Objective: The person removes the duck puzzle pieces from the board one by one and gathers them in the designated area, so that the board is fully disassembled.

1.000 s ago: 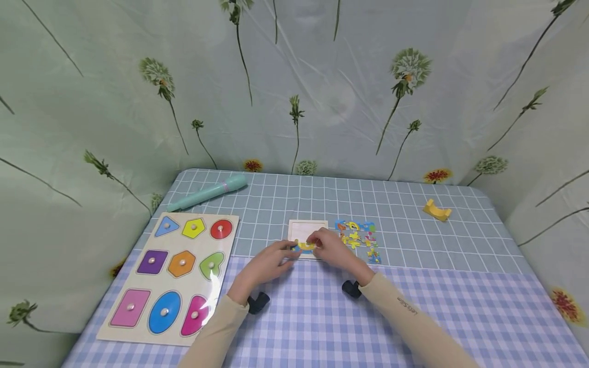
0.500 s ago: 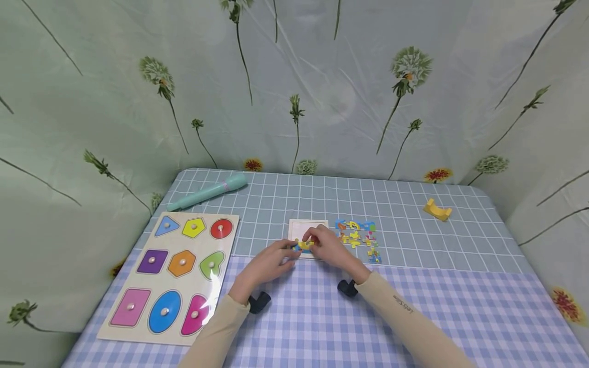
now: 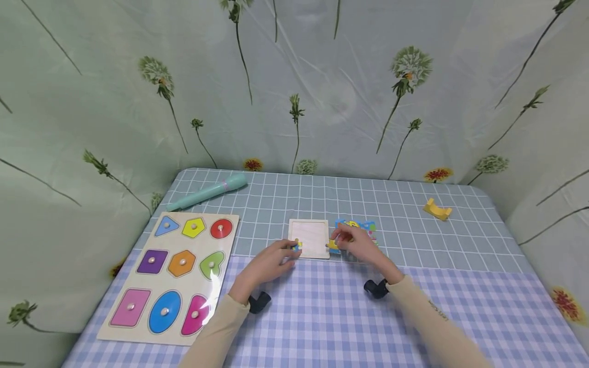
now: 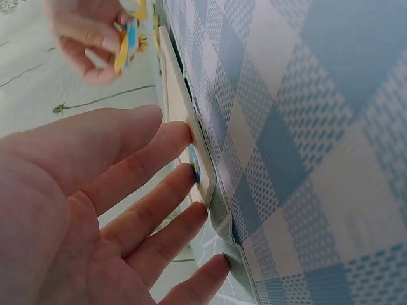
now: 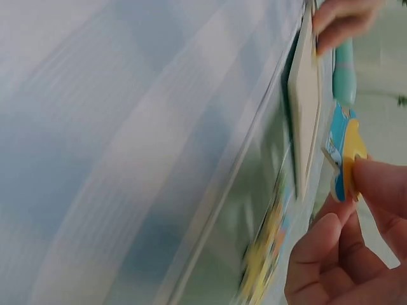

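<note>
My left hand [image 3: 271, 260] rests at the lower left corner of a small wooden puzzle tray [image 3: 314, 232]. Its fingers are extended, with fingertips on a blue-and-yellow corner jigsaw piece [image 3: 296, 246] inside the rim. To the right of the tray, my right hand [image 3: 361, 244] pinches another jigsaw piece [image 5: 346, 152] between thumb and fingers. That piece is yellow and blue with a wavy edge, held up tilted in the right wrist view. Behind and below the right hand lie several loose jigsaw pieces [image 3: 368, 225], partly hidden by it.
On the left lies a large wooden shape board [image 3: 177, 283] with knobbed coloured shapes. A mint-green tapered tube [image 3: 209, 193] lies behind it. A yellow curved block [image 3: 437, 210] sits at the back right. A blue checked cloth [image 3: 313, 317] covers the front of the table.
My right hand has lifted the yellow-and-blue jigsaw piece out of the tray and carried it right, toward the loose pieces. My left hand stays at the tray's corner.
</note>
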A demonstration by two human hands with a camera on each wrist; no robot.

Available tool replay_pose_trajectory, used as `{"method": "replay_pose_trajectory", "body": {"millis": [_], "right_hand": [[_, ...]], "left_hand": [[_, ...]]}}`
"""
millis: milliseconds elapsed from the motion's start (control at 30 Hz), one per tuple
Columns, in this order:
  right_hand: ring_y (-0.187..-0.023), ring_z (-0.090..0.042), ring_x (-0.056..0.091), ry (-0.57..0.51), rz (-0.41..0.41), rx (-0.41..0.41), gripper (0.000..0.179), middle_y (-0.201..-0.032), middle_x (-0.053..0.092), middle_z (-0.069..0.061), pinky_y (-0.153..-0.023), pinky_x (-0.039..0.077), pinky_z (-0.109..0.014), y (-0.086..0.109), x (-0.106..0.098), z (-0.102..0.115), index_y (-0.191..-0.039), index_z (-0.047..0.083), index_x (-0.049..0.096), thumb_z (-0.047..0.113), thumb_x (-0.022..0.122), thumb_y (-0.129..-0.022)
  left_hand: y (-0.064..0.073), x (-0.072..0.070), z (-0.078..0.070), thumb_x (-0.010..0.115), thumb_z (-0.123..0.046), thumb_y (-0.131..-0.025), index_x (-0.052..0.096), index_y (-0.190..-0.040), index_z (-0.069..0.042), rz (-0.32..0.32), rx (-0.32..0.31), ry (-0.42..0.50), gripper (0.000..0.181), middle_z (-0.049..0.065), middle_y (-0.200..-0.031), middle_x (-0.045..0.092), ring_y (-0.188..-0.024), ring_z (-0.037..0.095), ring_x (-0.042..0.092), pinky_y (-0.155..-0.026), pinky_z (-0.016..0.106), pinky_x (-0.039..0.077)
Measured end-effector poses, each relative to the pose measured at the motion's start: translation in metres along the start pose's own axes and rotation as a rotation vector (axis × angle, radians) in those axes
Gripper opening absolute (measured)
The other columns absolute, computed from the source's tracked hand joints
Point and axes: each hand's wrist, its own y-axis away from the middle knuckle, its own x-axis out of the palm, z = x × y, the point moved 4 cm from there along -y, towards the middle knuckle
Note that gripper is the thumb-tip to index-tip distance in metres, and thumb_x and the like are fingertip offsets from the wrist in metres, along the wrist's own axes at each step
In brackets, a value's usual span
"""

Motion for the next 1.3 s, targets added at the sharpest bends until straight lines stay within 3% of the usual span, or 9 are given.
{"method": "replay_pose_trajectory", "body": {"millis": [100,367,600,767,1000,1133,1300], "right_hand": [[-0.071,-0.017,0.050,-0.014,0.010,0.042,0.014,-0.080,0.059,-0.008,-0.064,0.043,-0.026,0.008,-0.013,-0.011,-0.095,-0.004,0.064,-0.008,0.056,-0.083],[-0.070,-0.017,0.048,0.088,0.005,0.134,0.014,-0.078,0.056,-0.003,-0.062,0.042,-0.027,0.021,-0.030,-0.027,-0.090,-0.002,0.065,-0.008,0.057,-0.081],[-0.068,-0.015,0.048,0.167,0.040,0.075,0.016,-0.074,0.056,-0.006,-0.060,0.042,-0.026,0.023,-0.029,-0.030,-0.086,0.000,0.067,-0.011,0.060,-0.075],[-0.067,-0.013,0.048,0.248,0.037,0.016,0.020,-0.072,0.054,0.001,-0.059,0.042,-0.026,0.023,-0.026,-0.030,-0.082,0.004,0.065,-0.014,0.061,-0.075],[-0.069,-0.013,0.049,0.349,0.041,0.015,0.018,-0.073,0.056,0.000,-0.062,0.043,-0.030,0.023,-0.022,-0.027,-0.080,0.006,0.064,-0.012,0.066,-0.077],[-0.070,-0.014,0.049,0.333,0.030,0.018,0.017,-0.075,0.057,0.000,-0.063,0.044,-0.030,0.021,-0.020,-0.021,-0.081,0.006,0.063,-0.011,0.065,-0.078],[-0.072,-0.014,0.052,0.217,0.026,-0.038,0.013,-0.078,0.060,-0.003,-0.064,0.046,-0.027,0.012,-0.011,-0.008,-0.087,0.001,0.064,-0.010,0.063,-0.079]], "left_hand": [[0.000,0.000,0.000,0.064,-0.015,-0.092,0.067,-0.121,-0.004,-0.004,0.005,0.003,0.030,0.014,-0.136,0.050,-0.126,0.032,0.046,-0.102,0.044,0.038],[0.000,0.001,0.000,0.064,-0.014,-0.092,0.066,-0.121,-0.004,-0.009,0.012,0.010,0.030,0.015,-0.136,0.051,-0.125,0.032,0.046,-0.102,0.044,0.038],[0.001,0.000,-0.001,0.064,-0.013,-0.092,0.067,-0.119,-0.003,-0.020,0.020,0.013,0.029,0.016,-0.135,0.051,-0.124,0.033,0.047,-0.102,0.044,0.039],[0.000,0.000,-0.002,0.064,-0.013,-0.092,0.069,-0.116,-0.003,-0.037,0.029,0.010,0.026,0.016,-0.133,0.052,-0.123,0.032,0.048,-0.101,0.044,0.040],[0.000,0.000,-0.003,0.064,-0.011,-0.091,0.070,-0.113,-0.004,-0.072,0.046,-0.013,0.023,0.016,-0.128,0.054,-0.118,0.033,0.052,-0.097,0.045,0.042],[0.001,-0.001,-0.003,0.063,-0.011,-0.093,0.069,-0.115,-0.004,-0.079,0.063,-0.026,0.024,0.016,-0.127,0.055,-0.118,0.032,0.052,-0.098,0.044,0.042],[0.005,-0.003,0.001,0.063,-0.011,-0.093,0.069,-0.116,-0.006,-0.077,0.064,-0.039,0.024,0.017,-0.129,0.054,-0.120,0.032,0.050,-0.099,0.045,0.041]]}}
